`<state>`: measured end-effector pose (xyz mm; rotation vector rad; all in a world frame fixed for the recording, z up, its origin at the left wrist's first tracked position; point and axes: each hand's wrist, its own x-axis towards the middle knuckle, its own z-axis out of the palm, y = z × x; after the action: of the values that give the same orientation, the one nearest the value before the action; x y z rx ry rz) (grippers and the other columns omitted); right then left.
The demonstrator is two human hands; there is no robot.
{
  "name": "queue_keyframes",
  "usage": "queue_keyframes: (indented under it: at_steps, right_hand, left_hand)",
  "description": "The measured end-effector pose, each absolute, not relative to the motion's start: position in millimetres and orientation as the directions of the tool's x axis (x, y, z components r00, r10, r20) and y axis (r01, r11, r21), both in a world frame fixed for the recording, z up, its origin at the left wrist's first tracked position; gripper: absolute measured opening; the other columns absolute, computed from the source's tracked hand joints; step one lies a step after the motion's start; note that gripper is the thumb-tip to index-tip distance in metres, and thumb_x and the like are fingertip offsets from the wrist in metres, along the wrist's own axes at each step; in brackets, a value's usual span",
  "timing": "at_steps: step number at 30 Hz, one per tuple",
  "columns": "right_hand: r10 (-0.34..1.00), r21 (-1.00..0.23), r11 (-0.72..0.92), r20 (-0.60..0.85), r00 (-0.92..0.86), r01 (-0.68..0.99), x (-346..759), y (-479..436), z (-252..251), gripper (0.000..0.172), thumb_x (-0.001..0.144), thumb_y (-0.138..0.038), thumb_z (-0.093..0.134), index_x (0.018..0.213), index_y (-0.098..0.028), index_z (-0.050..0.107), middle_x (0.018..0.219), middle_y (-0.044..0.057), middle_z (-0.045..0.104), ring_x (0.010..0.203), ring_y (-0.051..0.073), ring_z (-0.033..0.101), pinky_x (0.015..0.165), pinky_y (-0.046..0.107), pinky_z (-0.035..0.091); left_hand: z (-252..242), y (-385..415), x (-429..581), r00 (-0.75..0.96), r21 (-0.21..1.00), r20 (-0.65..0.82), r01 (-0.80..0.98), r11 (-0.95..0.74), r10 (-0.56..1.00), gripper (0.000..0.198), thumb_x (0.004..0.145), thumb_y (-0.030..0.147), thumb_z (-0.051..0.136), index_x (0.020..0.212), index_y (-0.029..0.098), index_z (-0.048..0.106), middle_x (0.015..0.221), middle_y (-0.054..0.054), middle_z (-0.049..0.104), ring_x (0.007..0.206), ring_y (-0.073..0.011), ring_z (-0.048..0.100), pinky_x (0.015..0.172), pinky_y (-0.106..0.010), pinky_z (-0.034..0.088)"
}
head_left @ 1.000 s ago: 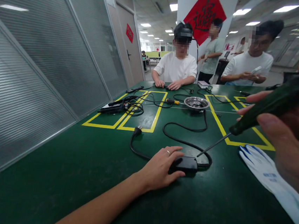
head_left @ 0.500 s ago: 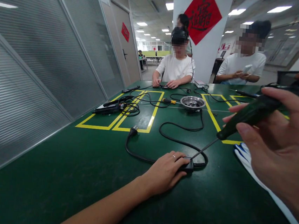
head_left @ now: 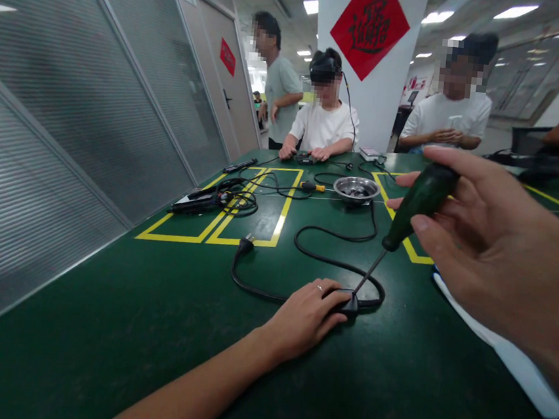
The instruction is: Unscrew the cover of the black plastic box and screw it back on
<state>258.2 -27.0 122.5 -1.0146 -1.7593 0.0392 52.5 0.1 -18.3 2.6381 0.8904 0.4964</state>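
Note:
My left hand (head_left: 306, 314) presses a small black in-line box (head_left: 349, 304) of a power cord down on the green table, fingers closed over it. Much of the box is hidden under those fingers. Above and to the right, my right hand (head_left: 484, 236) grips the dark green handle of a screwdriver (head_left: 415, 209). Its shaft slants down and left, and the tip meets the top of the box near my left fingertips. From the box the black cord (head_left: 321, 258) loops right and back, while the other end runs left to a plug (head_left: 246, 242).
Behind the cord stands a metal bowl (head_left: 355, 189) with small dark parts, beside a yellow-and-black screwdriver (head_left: 312, 187). Tangled cables (head_left: 233, 202) lie at the left. A white-and-blue glove (head_left: 494, 339) is under my right hand. A seated co-worker (head_left: 325, 122) works opposite; another person (head_left: 279, 87) stands behind.
The screwdriver handle has swung left and more upright with my right hand, its tip still at the box. My left hand stays on the box. The person behind has moved left.

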Motion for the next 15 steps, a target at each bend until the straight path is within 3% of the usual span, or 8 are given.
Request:
queue_keyframes:
  at_steps: [3,8,10,12,14,15]
  right_hand:
    - [0.662,-0.504,0.65,0.744,-0.096,0.569,256,-23,119,0.065,0.074,-0.012,0.064,0.133,-0.031,0.042,0.133,0.002,0.053,0.106,0.02,0.063,0.081,0.032,0.059]
    - [0.665,-0.566,0.716,0.731,-0.154,0.41,266,-30,130,0.073,0.078,-0.01,0.06,0.142,-0.028,0.029,0.123,0.006,0.059,0.098,0.018,0.066,0.085,0.035,0.058]
    - [0.612,-0.522,0.7,0.79,-0.034,0.487,275,-34,135,0.072,0.077,-0.012,0.063,0.14,-0.029,0.032,0.124,0.006,0.059,0.102,0.019,0.065,0.084,0.035,0.058]
    - [0.612,-0.513,0.583,0.787,0.075,0.631,286,-35,131,0.07,0.077,-0.018,0.066,0.139,-0.028,0.036,0.125,0.006,0.059,0.104,0.021,0.064,0.084,0.035,0.058]
    - [0.712,-0.492,0.361,0.694,0.107,0.792,296,-31,112,0.066,0.079,-0.026,0.064,0.14,-0.026,0.038,0.117,0.008,0.063,0.097,0.021,0.066,0.083,0.038,0.057]
    - [0.779,-0.406,0.259,0.625,0.06,0.876,300,-28,97,0.062,0.082,-0.032,0.06,0.14,-0.026,0.038,0.114,0.008,0.064,0.094,0.022,0.066,0.081,0.04,0.057]
  left_hand:
    - [-19,0,52,0.741,0.403,0.222,0.522,-0.752,0.634,0.034,0.096,0.031,0.05,0.129,0.026,0.047,0.123,-0.007,0.052,0.109,-0.0238,0.052,0.096,-0.04,0.045]
    - [-18,0,51,0.743,0.398,0.204,0.531,-0.748,0.637,0.035,0.096,0.031,0.05,0.13,0.026,0.046,0.123,-0.007,0.051,0.108,-0.0233,0.052,0.095,-0.039,0.045]
    - [-17,-1,51,0.742,0.395,0.2,0.537,-0.745,0.64,0.035,0.096,0.03,0.05,0.13,0.025,0.045,0.123,-0.007,0.051,0.108,-0.0233,0.052,0.095,-0.039,0.045]
    - [-15,-2,50,0.735,0.394,0.194,0.549,-0.738,0.65,0.035,0.096,0.031,0.05,0.13,0.024,0.044,0.124,-0.007,0.051,0.108,-0.0236,0.052,0.096,-0.039,0.045]
    - [-14,-4,47,0.719,0.389,0.189,0.57,-0.723,0.669,0.037,0.095,0.032,0.05,0.13,0.022,0.043,0.124,-0.008,0.051,0.108,-0.0243,0.052,0.097,-0.04,0.044]
    - [-13,-4,45,0.711,0.383,0.186,0.583,-0.717,0.678,0.038,0.094,0.032,0.05,0.13,0.021,0.043,0.123,-0.009,0.051,0.108,-0.0249,0.052,0.097,-0.041,0.044]
